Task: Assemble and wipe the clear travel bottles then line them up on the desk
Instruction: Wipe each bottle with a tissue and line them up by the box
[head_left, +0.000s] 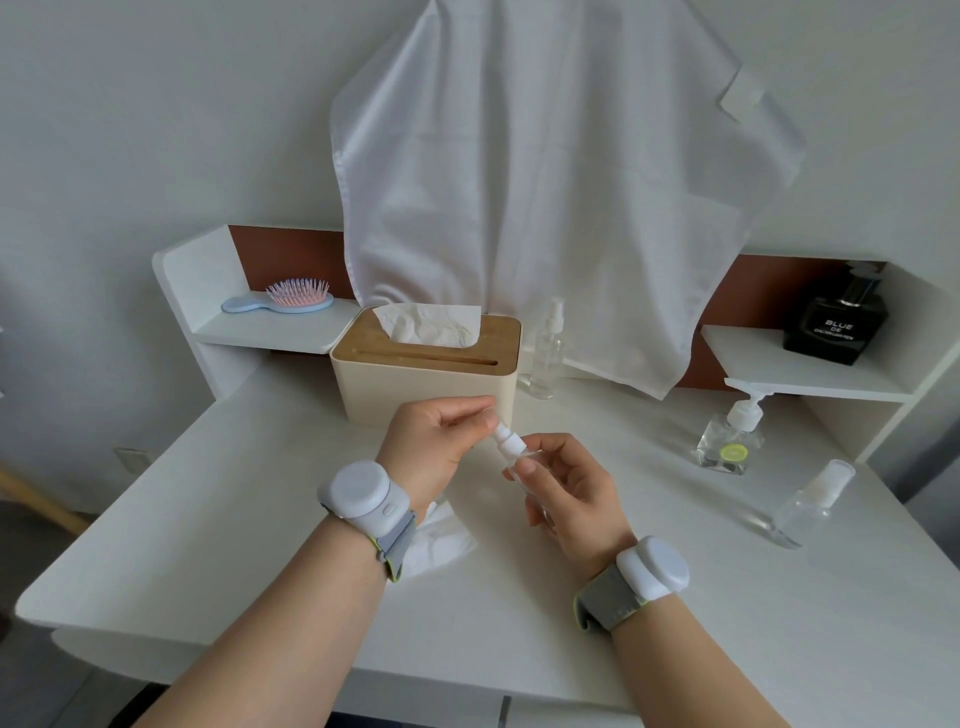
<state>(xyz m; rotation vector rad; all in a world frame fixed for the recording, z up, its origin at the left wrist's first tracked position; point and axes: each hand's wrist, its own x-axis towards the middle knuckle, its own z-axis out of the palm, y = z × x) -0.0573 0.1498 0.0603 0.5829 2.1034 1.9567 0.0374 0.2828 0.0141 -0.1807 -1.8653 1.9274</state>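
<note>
Clear plastic bottle (524, 467) gripped in right hand (566, 499), long axis tilted up-left toward left hand (441, 436), pinching its white spray cap (506, 435).

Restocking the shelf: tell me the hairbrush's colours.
The hairbrush has a light blue body and pink bristles, per the head view.

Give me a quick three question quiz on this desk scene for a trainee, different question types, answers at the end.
1. True or false: the right hand holds the clear bottle.
2. The spray bottle standing upright is beside: A) the tissue box, B) the hairbrush, C) the perfume bottle.
3. Fill in: the left hand pinches the bottle's white ____.

Key: 1 true; 2 A; 3 spray top.
</note>
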